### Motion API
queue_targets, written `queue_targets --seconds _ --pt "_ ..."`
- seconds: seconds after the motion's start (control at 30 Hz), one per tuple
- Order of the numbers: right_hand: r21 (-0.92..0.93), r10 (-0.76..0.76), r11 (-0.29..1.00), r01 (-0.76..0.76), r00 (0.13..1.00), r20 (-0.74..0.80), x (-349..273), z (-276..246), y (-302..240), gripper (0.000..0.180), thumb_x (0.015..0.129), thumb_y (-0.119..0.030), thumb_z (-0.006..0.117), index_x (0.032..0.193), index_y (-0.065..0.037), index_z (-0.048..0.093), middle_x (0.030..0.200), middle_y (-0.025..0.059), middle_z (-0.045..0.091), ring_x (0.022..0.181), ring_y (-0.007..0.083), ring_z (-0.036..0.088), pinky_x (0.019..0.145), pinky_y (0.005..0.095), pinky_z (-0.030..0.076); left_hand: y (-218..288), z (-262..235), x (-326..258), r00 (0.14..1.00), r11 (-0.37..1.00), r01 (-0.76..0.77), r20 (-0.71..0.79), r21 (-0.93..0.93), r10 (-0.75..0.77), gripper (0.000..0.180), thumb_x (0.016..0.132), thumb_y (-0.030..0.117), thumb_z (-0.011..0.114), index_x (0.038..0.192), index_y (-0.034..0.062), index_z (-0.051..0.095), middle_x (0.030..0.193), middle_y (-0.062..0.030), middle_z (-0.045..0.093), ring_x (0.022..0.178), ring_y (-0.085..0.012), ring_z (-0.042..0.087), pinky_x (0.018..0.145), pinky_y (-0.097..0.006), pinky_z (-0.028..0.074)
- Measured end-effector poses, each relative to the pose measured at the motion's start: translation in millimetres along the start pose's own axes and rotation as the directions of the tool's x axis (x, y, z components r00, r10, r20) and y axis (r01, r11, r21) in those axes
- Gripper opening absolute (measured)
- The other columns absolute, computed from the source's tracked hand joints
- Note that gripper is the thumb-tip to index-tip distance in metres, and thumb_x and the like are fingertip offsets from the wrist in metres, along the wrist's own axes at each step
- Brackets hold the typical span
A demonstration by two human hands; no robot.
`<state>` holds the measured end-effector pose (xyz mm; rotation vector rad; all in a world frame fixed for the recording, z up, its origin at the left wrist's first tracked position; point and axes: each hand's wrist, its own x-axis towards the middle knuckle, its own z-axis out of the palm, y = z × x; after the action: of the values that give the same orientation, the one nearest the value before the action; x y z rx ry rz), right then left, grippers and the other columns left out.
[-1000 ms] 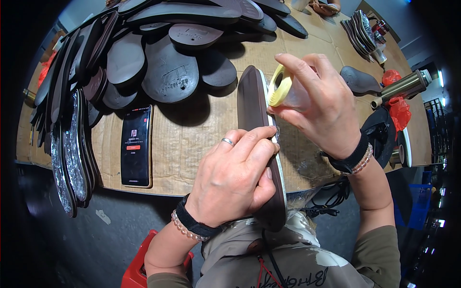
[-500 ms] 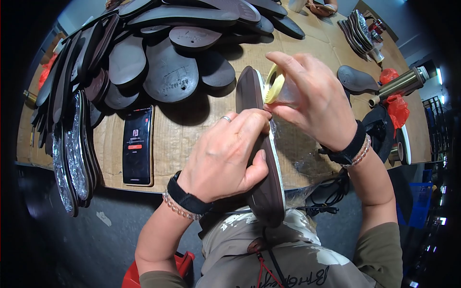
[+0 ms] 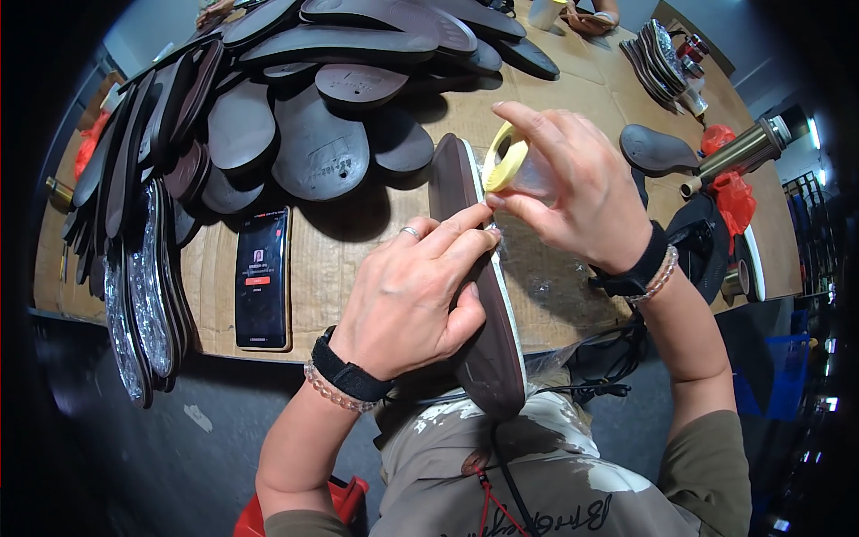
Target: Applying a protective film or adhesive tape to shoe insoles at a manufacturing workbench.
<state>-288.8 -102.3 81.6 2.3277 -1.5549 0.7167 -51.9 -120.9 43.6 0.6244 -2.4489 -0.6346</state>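
A dark brown shoe sole [image 3: 490,376] with a white strip along its right edge stands on its side, slanting from the tabletop toward my lap. My left hand [image 3: 420,300] grips it around the middle, its fingertips pressed on the white edge. In my right hand [image 3: 573,192], a pale yellow roll of tape [image 3: 510,170] is held between thumb and fingers, close against that edge. My right thumb tip almost meets the left fingertips there. Whether tape runs from the roll onto the edge is hard to make out.
Piled soles [image 3: 320,148] cover the table's far left, some wrapped in clear film [image 3: 159,309]. A phone [image 3: 265,295] lies left of my hands. On the right are a single sole [image 3: 658,149], a metal cylinder [image 3: 738,152], a red plastic bag [image 3: 735,201] and black cables [image 3: 617,353].
The sole and both hands have shifted slightly left in the view. The roll has tilted a little, showing more of its ring. Both grips stay the same.
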Motion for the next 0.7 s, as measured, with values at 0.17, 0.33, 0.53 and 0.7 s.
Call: queue_targets --seconds 0.17,0.33,0.53,0.7 --pt "-0.066 0.001 0.998 -0.013 0.984 -0.175 -4 15 -8 0.071 0.078 -0.027 0.082 0.142 -0.011 0.059 0.1 0.0136 0.066 0.095 0.0336 0.065 0.084 0.0443 0.051 2 -2 0 1.0 0.999 0.015 -0.012 -0.04 -0.016 0.045 0.079 0.008 0.059 0.122 0.0036 0.069 0.141 -0.0164 0.066 0.107 -0.0385 0.066 0.098 -0.045 0.052" --pt "-0.045 0.126 0.989 -0.142 0.958 -0.256 -10 25 -11 0.067 0.077 -0.027 0.083 0.139 -0.011 0.061 0.101 0.0143 0.066 0.094 0.0343 0.065 0.083 0.0447 0.051 3 3 2 1.0 1.0 -0.006 0.004 -0.005 0.006 0.045 0.077 0.008 0.059 0.121 0.0018 0.07 0.14 -0.0158 0.066 0.106 -0.037 0.066 0.097 -0.044 0.052" --pt "-0.056 0.186 0.976 -0.212 0.936 -0.3 -16 31 -5 0.066 0.081 -0.03 0.086 0.137 -0.008 0.06 0.106 0.0173 0.067 0.097 0.0376 0.066 0.086 0.047 0.052 5 7 4 1.0 0.999 -0.027 0.0 0.028 0.027 0.046 0.076 0.009 0.059 0.12 0.0022 0.07 0.139 -0.0146 0.067 0.1 -0.035 0.066 0.094 -0.043 0.053" --pt "0.082 0.403 0.907 -0.412 0.797 -0.449 5 7 40 0.066 0.087 -0.044 0.085 0.133 -0.003 0.059 0.102 0.0232 0.071 0.093 0.0436 0.072 0.08 0.0499 0.058 12 18 2 0.992 0.988 -0.113 0.068 0.102 0.106 0.037 0.076 0.009 0.06 0.112 0.0032 0.069 0.13 -0.012 0.07 0.093 -0.0356 0.063 0.089 -0.043 0.053"
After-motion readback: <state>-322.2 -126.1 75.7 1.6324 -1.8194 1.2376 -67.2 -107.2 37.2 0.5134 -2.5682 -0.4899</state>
